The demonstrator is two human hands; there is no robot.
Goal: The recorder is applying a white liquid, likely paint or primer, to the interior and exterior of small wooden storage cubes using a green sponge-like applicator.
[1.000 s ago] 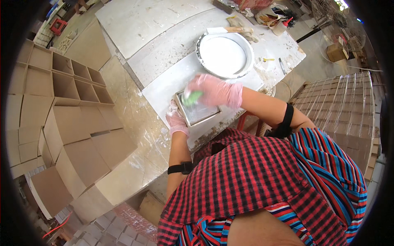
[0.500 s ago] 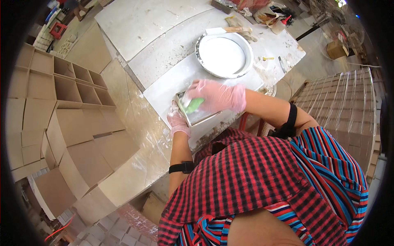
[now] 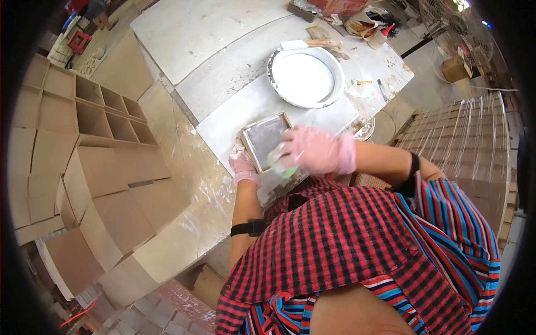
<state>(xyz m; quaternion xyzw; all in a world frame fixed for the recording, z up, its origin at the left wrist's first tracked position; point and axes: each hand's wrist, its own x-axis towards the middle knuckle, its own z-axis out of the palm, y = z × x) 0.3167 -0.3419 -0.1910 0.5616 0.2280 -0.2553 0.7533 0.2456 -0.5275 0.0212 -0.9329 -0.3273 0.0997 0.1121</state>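
Note:
A shallow square tray (image 3: 247, 146) with pale walls and a grey, white-smeared inside lies on the white board at the table's near edge. My left hand (image 3: 244, 166), in a thin pink glove, is closed on the tray's left side. My right hand (image 3: 319, 149), also gloved, is at the tray's near right corner. Its fingers close around a light-green pad (image 3: 288, 171), blurred by motion, whose exact kind I cannot make out. Beyond the tray stands a round white basin (image 3: 339, 84) of white liquid.
A wide flat brush (image 3: 293, 44) lies across the basin's far rim. Right of it are a small yellow tool (image 3: 364, 82) and a blade (image 3: 382, 89). Brown boxes (image 3: 117, 206) pile up at left; a plastic-wrapped stack (image 3: 458, 139) stands at right.
My right hand has moved right and toward me with the green pad, from inside the tray to its near right corner, uncovering the grey inside. My left hand has stayed put.

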